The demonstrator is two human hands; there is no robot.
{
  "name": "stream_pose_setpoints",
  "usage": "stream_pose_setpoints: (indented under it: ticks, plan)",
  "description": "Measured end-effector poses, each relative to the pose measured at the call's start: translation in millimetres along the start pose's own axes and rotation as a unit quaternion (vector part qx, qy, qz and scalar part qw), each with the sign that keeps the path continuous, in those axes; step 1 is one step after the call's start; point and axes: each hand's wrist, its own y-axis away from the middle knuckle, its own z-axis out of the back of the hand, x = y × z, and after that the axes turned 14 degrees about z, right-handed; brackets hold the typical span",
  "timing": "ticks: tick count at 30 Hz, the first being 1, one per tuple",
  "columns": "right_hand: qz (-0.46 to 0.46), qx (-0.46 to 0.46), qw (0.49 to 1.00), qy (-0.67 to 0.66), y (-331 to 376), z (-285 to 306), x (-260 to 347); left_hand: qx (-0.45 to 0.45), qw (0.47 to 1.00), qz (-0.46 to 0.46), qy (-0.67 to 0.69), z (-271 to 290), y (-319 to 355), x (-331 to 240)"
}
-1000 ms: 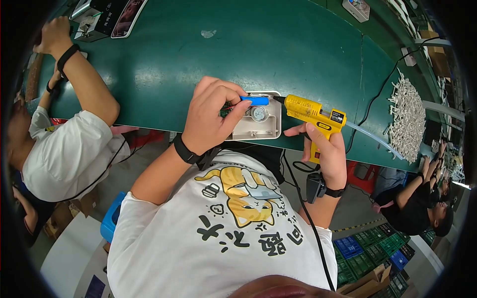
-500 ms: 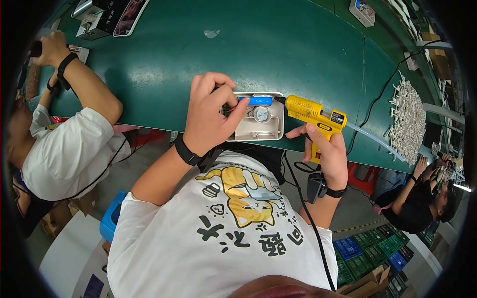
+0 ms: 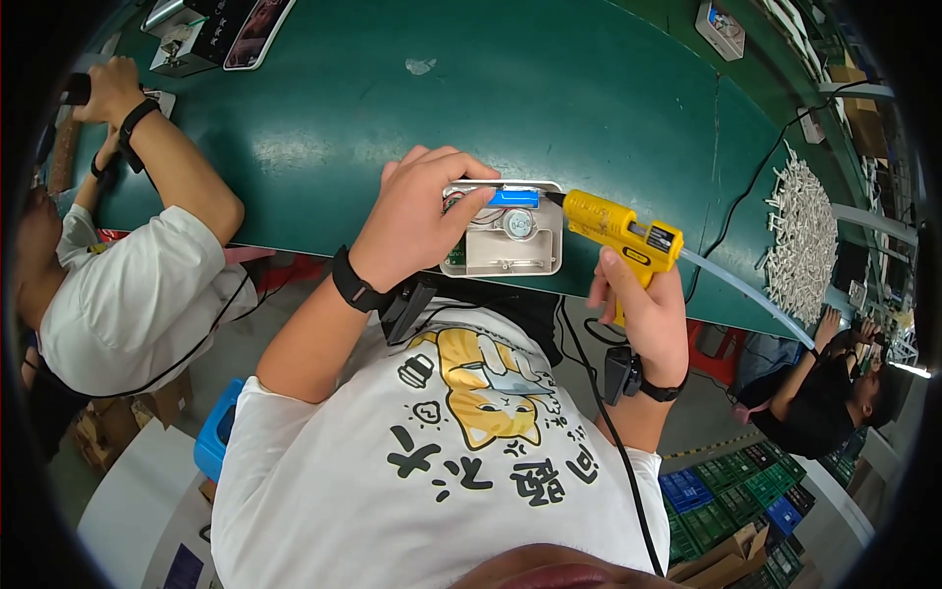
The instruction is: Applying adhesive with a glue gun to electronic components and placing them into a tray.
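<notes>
A white plastic housing lies open side up near the table's front edge. Inside it are a blue cylindrical battery along the far wall, a round silver part and thin wires. My left hand grips the housing's left end, fingers over the far rim and thumb against the battery's left end. My right hand is closed around the handle of a yellow hot glue gun. The gun's dark nozzle meets the housing's far right corner, close to the battery's right end. A translucent glue stick trails from its rear.
A pile of small whitish pieces covers the table's right end, beside a black cable. At the far left stand a black box and a phone-like panel. Another housing sits far right. Co-workers sit on both sides.
My left fingers have straightened from a curled pinch and come down over the housing's far rim. The glue gun has tilted slightly, with its nozzle still at the same corner.
</notes>
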Motion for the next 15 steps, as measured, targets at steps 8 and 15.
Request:
stream_pose_setpoints:
  ticks: [8, 15]
  plan:
    - [-0.007, 0.0, 0.999, -0.053, 8.4, -1.0, -14.5, 0.002, 1.0, 0.008, -0.018, 1.3, 1.7, -1.1]
    - [-0.014, -0.002, 1.0, -0.017, 15.6, -0.4, -13.7, -0.015, 1.0, -0.02, -0.015, -2.4, 4.1, 6.7]
